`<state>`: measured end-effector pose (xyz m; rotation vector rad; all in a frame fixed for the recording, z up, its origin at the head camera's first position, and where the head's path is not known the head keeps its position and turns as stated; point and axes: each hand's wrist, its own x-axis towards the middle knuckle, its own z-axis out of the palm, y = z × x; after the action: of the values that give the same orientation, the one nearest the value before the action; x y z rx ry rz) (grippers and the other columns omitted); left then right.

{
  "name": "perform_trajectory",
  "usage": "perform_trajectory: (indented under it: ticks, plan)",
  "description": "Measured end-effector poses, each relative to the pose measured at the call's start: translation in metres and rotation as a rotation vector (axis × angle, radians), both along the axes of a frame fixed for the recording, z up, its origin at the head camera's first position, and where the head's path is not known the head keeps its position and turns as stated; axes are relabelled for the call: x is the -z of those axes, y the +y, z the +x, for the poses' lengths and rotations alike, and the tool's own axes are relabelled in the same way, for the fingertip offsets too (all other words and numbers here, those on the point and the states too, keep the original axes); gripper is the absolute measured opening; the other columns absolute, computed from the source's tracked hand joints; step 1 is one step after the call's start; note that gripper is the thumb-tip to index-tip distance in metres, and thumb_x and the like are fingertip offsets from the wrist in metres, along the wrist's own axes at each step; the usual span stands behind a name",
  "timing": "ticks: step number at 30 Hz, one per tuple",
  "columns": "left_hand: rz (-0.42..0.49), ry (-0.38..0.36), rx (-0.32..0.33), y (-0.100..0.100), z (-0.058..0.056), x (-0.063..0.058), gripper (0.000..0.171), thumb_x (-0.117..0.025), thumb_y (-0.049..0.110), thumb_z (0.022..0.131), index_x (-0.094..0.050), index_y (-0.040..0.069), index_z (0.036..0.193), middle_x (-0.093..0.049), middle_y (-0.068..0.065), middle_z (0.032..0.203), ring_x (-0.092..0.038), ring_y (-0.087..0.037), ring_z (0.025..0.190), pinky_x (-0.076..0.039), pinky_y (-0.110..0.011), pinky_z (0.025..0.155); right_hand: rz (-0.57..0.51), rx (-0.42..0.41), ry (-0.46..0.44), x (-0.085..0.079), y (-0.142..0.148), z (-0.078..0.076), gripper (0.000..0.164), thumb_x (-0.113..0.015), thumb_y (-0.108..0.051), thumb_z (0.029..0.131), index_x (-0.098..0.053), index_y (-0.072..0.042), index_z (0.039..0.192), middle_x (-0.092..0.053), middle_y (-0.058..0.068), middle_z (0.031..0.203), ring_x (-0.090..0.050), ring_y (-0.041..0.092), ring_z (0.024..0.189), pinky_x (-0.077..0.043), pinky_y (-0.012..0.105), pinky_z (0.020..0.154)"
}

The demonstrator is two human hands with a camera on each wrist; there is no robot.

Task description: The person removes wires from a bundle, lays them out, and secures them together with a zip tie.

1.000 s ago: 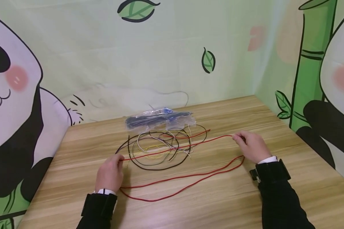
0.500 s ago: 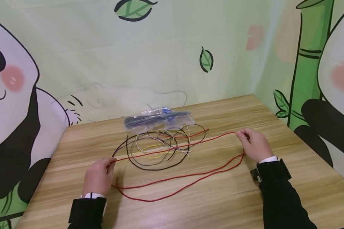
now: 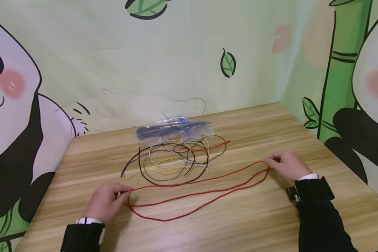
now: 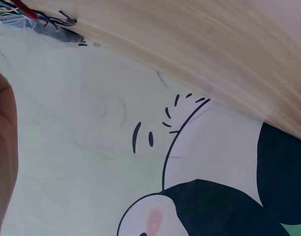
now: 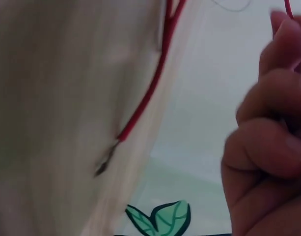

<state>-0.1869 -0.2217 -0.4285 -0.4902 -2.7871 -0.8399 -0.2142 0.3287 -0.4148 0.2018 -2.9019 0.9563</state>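
Observation:
A long red wire (image 3: 165, 220) lies folded into several near-parallel strands across the front of the table in the head view. My left hand (image 3: 105, 201) pinches its upper strand at the left between thumb and fingers. At the other side, my right hand (image 3: 288, 164) pinches the same strand, and the wire sags slightly between both hands. In the right wrist view the red wire (image 5: 147, 98) ends in a stripped metal tip (image 5: 106, 160); curled fingers show at the right edge. Only part of the left hand (image 4: 4, 157) shows in the left wrist view.
Behind the red wire lies a loose tangle of black, white, yellow and grey wires (image 3: 163, 184), with a red piece (image 3: 220, 144) among them. A clear plastic bag (image 3: 173, 131) with dark contents sits at the back. The wooden table (image 3: 239, 227) meets a panda-printed backdrop (image 3: 182, 52).
Both hands have come nearer the table's front, bringing the upper red strand closer to the other strands and off most of the tangle. The left hand has also shifted left.

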Motion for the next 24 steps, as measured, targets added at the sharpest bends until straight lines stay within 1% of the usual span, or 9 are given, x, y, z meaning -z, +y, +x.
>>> perform_trajectory:
  ticks: [2,4,9,12,16,18,22,24]
  plan:
    - [-0.020,-0.048,0.012,-0.001,0.000,-0.001,0.013,-0.080,0.000,0.085,-0.082,0.011,0.094,-0.071,0.006,0.084,-0.053,-0.009,0.068,-0.044,-0.027,0.059,0.003,-0.027,-0.059,0.002,0.003,0.000,0.021,-0.068,-0.021,0.099,-0.076,-0.006,0.086,-0.059,-0.002,0.073,-0.047,0.017,0.067,-0.038,0.031,0.060]
    - [-0.036,-0.077,0.026,-0.001,-0.001,-0.002,0.013,-0.080,0.001,0.086,-0.082,0.011,0.094,-0.069,0.007,0.083,-0.053,-0.009,0.067,-0.043,-0.027,0.059,-0.005,-0.041,-0.112,0.004,0.004,0.000,0.020,-0.070,-0.020,0.098,-0.076,-0.005,0.087,-0.057,-0.002,0.073,-0.046,0.017,0.066,-0.036,0.031,0.057]
    - [-0.061,-0.111,0.054,-0.001,-0.003,0.001,0.013,-0.081,0.003,0.085,-0.082,0.012,0.094,-0.068,0.009,0.081,-0.054,-0.008,0.068,-0.044,-0.027,0.060,-0.015,-0.065,-0.173,0.007,0.006,-0.001,0.018,-0.069,-0.018,0.098,-0.078,-0.003,0.096,-0.065,0.001,0.083,-0.049,0.018,0.070,-0.039,0.032,0.059]
    - [-0.076,-0.118,0.070,-0.001,-0.004,0.005,0.013,-0.082,0.004,0.083,-0.082,0.014,0.092,-0.068,0.011,0.080,-0.056,-0.006,0.069,-0.045,-0.027,0.062,-0.012,-0.074,-0.178,0.009,0.007,-0.001,0.017,-0.069,-0.018,0.097,-0.077,-0.003,0.094,-0.063,0.000,0.081,-0.048,0.018,0.069,-0.038,0.031,0.058]
    - [-0.105,-0.123,0.079,0.000,-0.004,0.010,0.014,-0.085,0.007,0.081,-0.083,0.016,0.091,-0.066,0.013,0.079,-0.057,-0.006,0.071,-0.046,-0.028,0.063,-0.014,-0.074,-0.196,0.010,0.007,0.000,0.017,-0.070,-0.018,0.096,-0.077,-0.005,0.089,-0.056,-0.002,0.074,-0.044,0.017,0.064,-0.035,0.030,0.054]
    - [-0.120,-0.115,0.081,0.001,-0.004,0.011,0.014,-0.085,0.007,0.081,-0.083,0.017,0.090,-0.066,0.013,0.078,-0.057,-0.006,0.072,-0.046,-0.028,0.064,-0.010,-0.067,-0.216,0.009,0.006,0.000,0.017,-0.070,-0.020,0.096,-0.077,-0.006,0.088,-0.054,-0.003,0.072,-0.043,0.017,0.062,-0.034,0.030,0.053]
    - [-0.145,-0.092,0.089,0.003,-0.002,0.012,0.014,-0.086,0.007,0.079,-0.083,0.016,0.090,-0.064,0.013,0.077,-0.057,-0.006,0.071,-0.047,-0.030,0.064,0.006,-0.056,-0.260,0.009,0.006,-0.001,0.019,-0.071,-0.022,0.095,-0.076,-0.007,0.084,-0.046,-0.004,0.066,-0.040,0.015,0.057,-0.031,0.030,0.051]
    - [-0.154,-0.094,0.093,0.003,-0.002,0.012,0.015,-0.086,0.006,0.079,-0.083,0.016,0.089,-0.063,0.013,0.076,-0.057,-0.006,0.070,-0.047,-0.030,0.064,0.015,-0.058,-0.265,0.009,0.006,-0.002,0.021,-0.071,-0.023,0.094,-0.074,-0.008,0.080,-0.043,-0.005,0.063,-0.039,0.014,0.055,-0.030,0.029,0.050]
